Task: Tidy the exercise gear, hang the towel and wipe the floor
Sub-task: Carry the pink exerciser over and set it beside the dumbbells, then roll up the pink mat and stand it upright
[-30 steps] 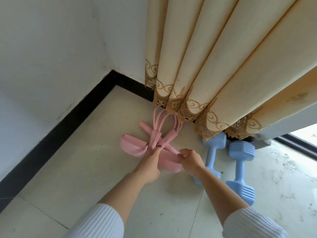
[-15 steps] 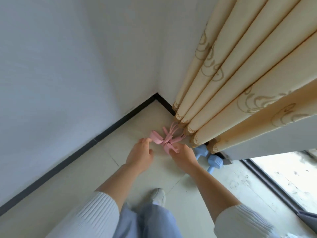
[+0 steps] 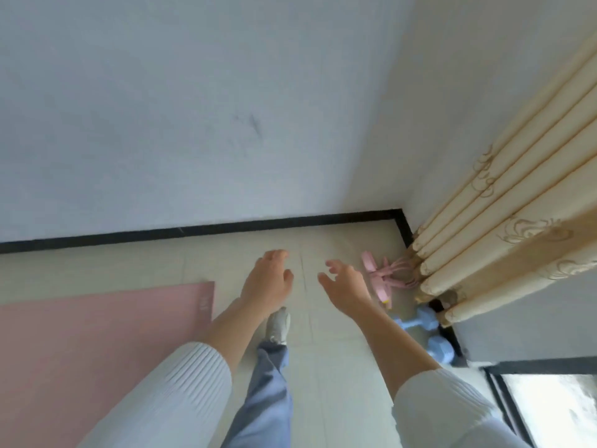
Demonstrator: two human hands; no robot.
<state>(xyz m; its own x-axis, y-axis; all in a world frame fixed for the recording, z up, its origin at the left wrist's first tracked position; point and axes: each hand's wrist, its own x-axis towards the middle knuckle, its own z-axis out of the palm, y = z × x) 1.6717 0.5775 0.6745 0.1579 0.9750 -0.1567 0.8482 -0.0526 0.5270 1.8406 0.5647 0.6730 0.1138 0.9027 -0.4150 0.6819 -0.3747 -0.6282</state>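
Right of the empty, spread-fingered right hand (image 3: pixel 347 287) lie a pink rubbery pedal puller (image 3: pixel 379 279) and knobbly blue dumbbells (image 3: pixel 416 321); the left hand (image 3: pixel 268 279), likewise loose and empty, hovers beside a flat pink mat (image 3: pixel 97 334)

a single head-worn wide-angle view looks steeply down from standing height at the tiled floor (image 3: pixel 339 350), facing the room corner where the black baseboard (image 3: pixel 226 227) meets the curtain (image 3: pixel 504 240), none of it close.

Pink pedal puller (image 3: pixel 382 279) by curtain; blue dumbbells (image 3: pixel 416 321) beside; pink mat (image 3: pixel 97 344) flat
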